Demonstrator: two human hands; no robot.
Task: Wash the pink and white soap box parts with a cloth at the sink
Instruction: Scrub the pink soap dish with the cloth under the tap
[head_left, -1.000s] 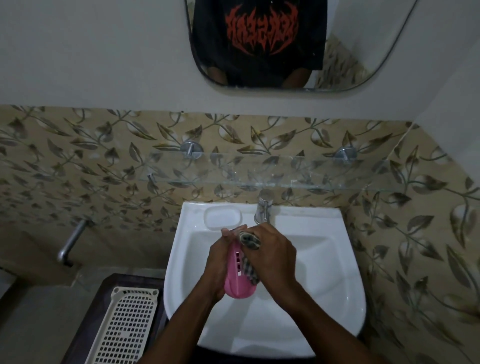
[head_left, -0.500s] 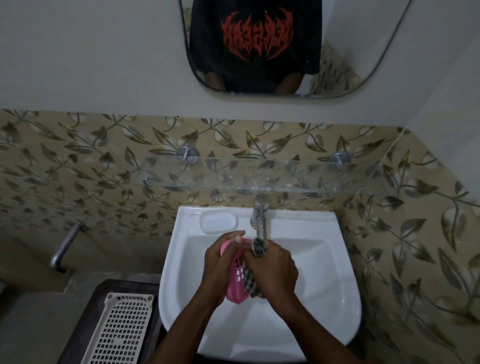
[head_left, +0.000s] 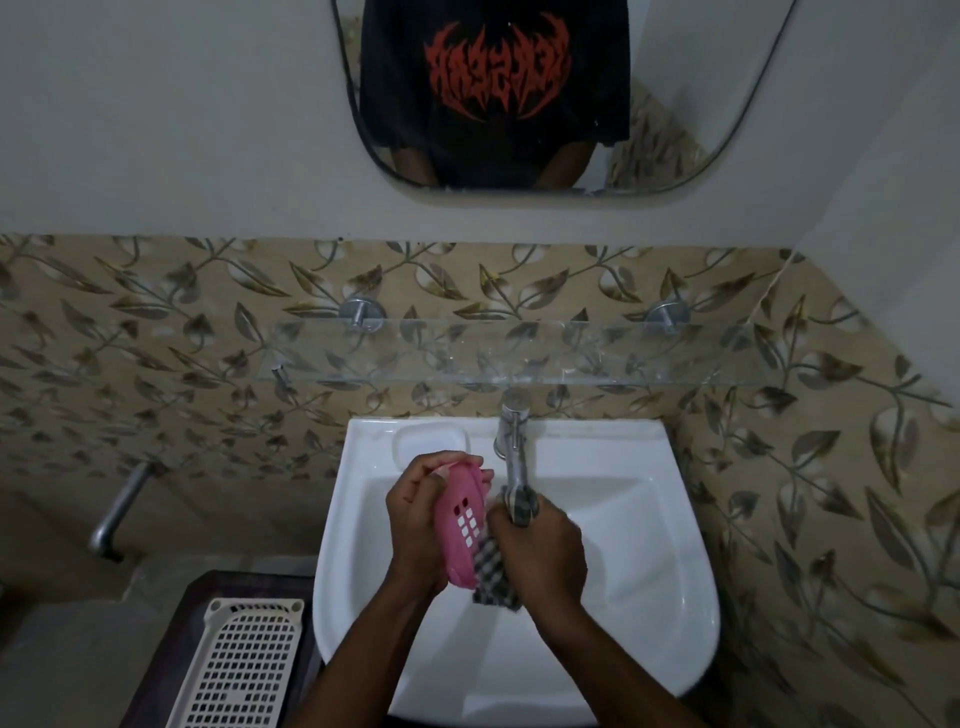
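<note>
Plastic, thin and stiff, is what the pink soap box part (head_left: 462, 522) appears to be. It is probably light and slick once wet, so it wants a hold across its long edges rather than on the slotted face. The left hand (head_left: 415, 525) has it that way, fingers curled round its far end and back, holding it on edge over the sink (head_left: 691, 597) with the slots facing right. The right hand (head_left: 540, 551) grips a bunched checked cloth (head_left: 491, 574), soft and limp, against the pink part's lower side. One end of the cloth pokes up just under the tap (head_left: 511, 441).

Room is tight at the back: the tap sits just beside both hands, and a glass shelf (head_left: 519, 358) juts out above it. The near side of the basin is open. A white slotted tray (head_left: 244, 670) lies on the dark worktop (head_left: 171, 623), well apart to the left.
</note>
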